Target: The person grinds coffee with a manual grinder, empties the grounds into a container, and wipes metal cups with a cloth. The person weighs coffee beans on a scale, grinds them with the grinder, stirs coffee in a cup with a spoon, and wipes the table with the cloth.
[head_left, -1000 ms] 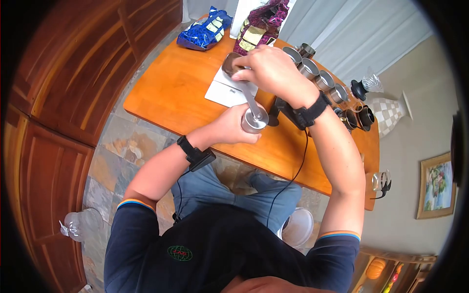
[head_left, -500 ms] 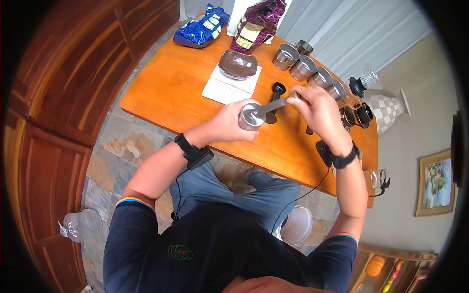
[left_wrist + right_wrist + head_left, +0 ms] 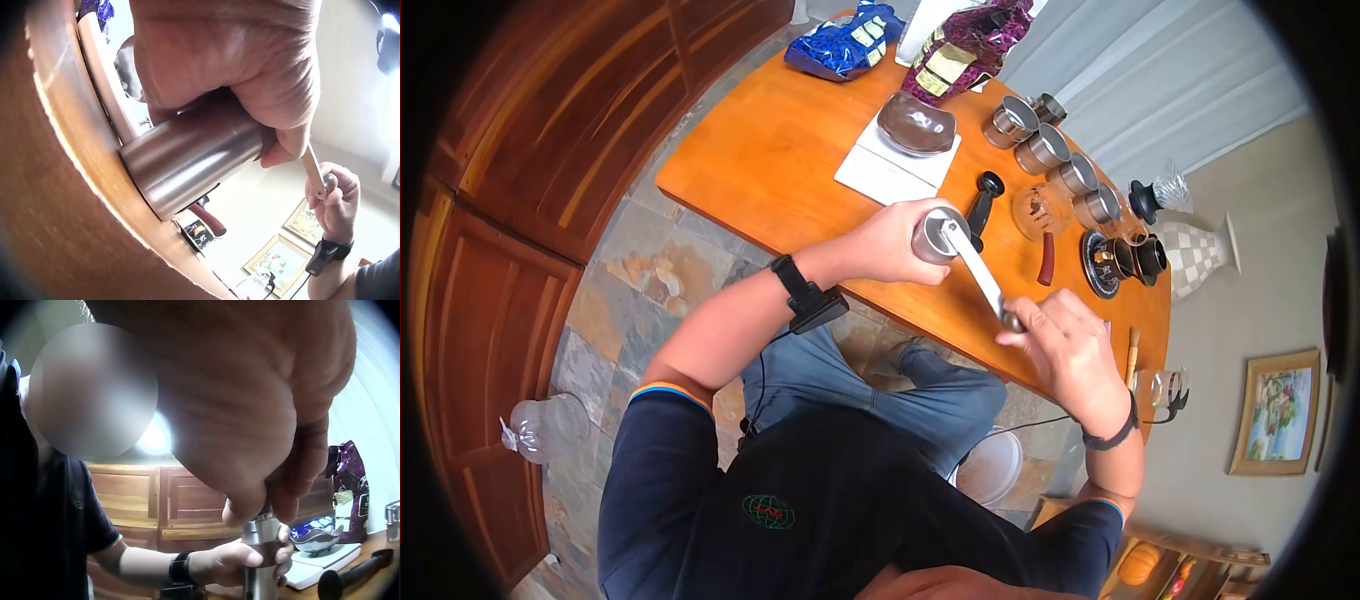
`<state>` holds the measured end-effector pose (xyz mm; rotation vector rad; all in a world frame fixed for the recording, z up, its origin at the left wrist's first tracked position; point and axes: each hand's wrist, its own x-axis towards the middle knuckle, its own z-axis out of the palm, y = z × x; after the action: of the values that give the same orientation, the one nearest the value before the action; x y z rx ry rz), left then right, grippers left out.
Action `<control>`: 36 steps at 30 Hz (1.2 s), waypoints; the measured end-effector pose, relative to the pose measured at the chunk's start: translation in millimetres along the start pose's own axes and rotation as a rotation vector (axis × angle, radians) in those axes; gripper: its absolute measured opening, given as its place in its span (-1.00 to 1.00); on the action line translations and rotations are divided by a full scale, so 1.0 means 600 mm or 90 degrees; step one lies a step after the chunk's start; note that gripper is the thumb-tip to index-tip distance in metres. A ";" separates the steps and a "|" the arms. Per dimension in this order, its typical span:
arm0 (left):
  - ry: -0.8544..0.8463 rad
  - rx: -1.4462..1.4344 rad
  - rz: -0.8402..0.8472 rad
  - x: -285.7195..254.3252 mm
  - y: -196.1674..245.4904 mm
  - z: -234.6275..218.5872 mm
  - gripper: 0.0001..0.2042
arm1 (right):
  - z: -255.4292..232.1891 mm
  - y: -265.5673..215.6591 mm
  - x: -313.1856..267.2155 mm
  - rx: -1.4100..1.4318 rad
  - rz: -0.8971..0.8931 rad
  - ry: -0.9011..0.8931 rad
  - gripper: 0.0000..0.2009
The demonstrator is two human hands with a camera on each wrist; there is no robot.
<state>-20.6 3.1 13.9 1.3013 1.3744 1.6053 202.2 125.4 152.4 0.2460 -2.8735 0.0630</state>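
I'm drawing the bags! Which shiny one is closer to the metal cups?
The purple bag. The blue bag sits farther from the metal cups, beyond the purple one.

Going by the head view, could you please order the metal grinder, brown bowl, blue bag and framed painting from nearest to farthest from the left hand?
1. Metal grinder: gripped in the left hand.
2. Brown bowl: on the white scale, beyond the hand.
3. Blue bag: farther across the table, leftward.
4. Framed painting: on the wall, off to the right.
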 end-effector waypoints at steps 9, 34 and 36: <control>0.020 0.031 0.019 0.003 -0.004 0.001 -0.56 | 0.009 -0.053 0.075 0.078 -0.226 -0.067 -0.72; -0.009 0.155 0.005 -0.002 -0.007 0.004 -0.64 | 0.102 0.005 0.305 0.027 -0.279 0.033 -0.74; -0.009 0.177 0.003 0.001 -0.006 0.002 -0.59 | 0.095 0.014 0.313 0.023 -0.226 0.020 -0.76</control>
<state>-20.0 5.2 10.8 1.4723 1.6307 1.4422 7.6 99.8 145.1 0.7479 -2.7521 0.0519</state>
